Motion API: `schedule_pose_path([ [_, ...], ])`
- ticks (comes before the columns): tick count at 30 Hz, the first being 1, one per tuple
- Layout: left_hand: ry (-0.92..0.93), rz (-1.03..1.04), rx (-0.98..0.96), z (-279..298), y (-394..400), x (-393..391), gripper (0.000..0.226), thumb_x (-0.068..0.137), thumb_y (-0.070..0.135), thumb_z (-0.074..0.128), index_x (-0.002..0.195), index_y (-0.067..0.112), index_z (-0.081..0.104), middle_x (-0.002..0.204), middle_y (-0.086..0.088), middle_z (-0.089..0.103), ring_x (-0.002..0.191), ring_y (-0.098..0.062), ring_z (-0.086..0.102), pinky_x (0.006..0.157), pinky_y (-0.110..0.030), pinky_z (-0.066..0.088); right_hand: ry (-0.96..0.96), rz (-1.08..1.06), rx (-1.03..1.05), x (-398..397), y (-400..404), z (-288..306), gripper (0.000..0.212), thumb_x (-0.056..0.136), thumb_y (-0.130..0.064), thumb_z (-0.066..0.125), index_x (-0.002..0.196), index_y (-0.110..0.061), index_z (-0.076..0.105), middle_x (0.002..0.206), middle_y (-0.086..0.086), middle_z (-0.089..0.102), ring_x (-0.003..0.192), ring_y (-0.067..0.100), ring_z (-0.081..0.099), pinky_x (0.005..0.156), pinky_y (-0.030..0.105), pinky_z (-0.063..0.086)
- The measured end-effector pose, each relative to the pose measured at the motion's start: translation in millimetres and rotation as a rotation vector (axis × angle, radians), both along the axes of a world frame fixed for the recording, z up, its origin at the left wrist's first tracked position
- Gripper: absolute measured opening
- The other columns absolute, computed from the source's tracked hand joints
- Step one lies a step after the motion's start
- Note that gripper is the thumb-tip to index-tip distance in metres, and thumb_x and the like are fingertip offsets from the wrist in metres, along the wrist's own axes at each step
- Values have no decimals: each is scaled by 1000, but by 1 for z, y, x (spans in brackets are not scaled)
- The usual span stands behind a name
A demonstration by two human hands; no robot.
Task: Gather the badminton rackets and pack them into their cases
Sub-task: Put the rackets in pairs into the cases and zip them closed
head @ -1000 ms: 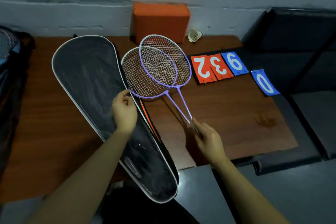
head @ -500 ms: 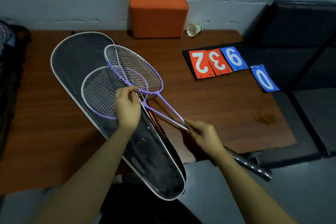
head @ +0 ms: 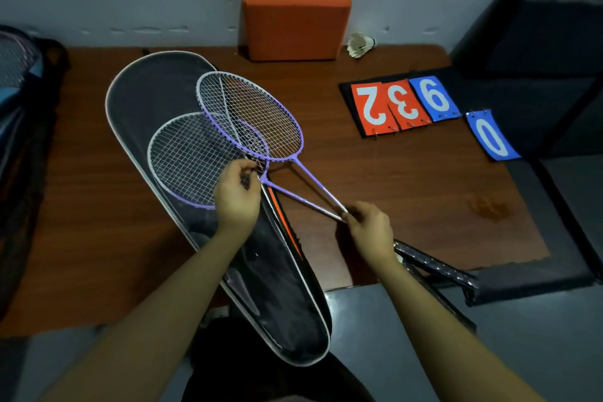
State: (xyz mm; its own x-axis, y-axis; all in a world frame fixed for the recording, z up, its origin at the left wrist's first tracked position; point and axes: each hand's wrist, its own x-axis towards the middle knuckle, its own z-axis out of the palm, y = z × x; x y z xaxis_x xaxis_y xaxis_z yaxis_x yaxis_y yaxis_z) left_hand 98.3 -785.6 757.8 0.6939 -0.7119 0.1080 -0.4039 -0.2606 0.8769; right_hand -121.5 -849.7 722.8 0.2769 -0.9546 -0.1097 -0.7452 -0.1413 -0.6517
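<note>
A long black racket case (head: 156, 98) with white piping lies diagonally on the wooden table (head: 408, 192). Two purple-framed badminton rackets cross each other over it. The lower racket head (head: 192, 160) lies over the case. The upper racket head (head: 254, 114) lies partly over the case and partly over the table. My left hand (head: 236, 197) pinches the case's open edge by the racket throats. My right hand (head: 370, 228) grips both shafts where they meet; the black handles (head: 434, 266) stick out past the table's front edge.
An orange block (head: 295, 24) stands against the back wall with a shuttlecock (head: 360, 46) beside it. Score cards reading 2, 3, 9 (head: 403, 104) and a loose blue 0 card (head: 491, 139) lie at the right. A dark bag with another racket (head: 16, 59) sits at far left. Black seats (head: 538, 33) are on the right.
The racket heads swung left from the bare table onto the case over the last second. In the last half second they have hardly moved. My left hand has kept hold of the case edge.
</note>
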Motion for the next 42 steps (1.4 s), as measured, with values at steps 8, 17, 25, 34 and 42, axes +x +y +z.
schedule_pose_path([
  [8,107,52,-5,2,-1,0,22,87,2,54,109,5,58,95,-1,58,88,-15,56,74,-15,41,-169,100,-5,1,-2,13,23,84,-8,64,104,-18,71,81,0,63,76,16,59,70,33,49],
  [17,61,37,16,2,-5,-3,20,88,4,54,107,7,59,93,2,57,82,-9,53,75,-22,38,-138,-75,-120,-33,-8,22,25,80,-2,66,99,-16,72,75,-1,56,71,15,57,64,34,45],
  [25,243,119,-43,1,-8,-9,20,86,2,56,106,6,57,93,-1,56,79,-8,54,75,-18,44,-101,103,-30,-20,1,17,16,80,-11,69,93,-19,73,73,-11,54,75,14,59,66,30,45],
  [34,185,16,-116,7,9,-5,14,84,0,60,93,10,57,86,2,58,84,-14,58,77,-15,48,2,287,-107,27,3,18,6,83,-18,66,88,-18,70,72,-8,45,76,26,56,59,35,41],
  [42,147,-35,-98,3,12,-7,14,83,1,60,93,10,58,83,2,59,78,-13,59,72,-27,52,76,381,-113,42,-7,8,26,84,-14,63,108,-20,68,92,5,59,92,27,52,69,34,45],
])
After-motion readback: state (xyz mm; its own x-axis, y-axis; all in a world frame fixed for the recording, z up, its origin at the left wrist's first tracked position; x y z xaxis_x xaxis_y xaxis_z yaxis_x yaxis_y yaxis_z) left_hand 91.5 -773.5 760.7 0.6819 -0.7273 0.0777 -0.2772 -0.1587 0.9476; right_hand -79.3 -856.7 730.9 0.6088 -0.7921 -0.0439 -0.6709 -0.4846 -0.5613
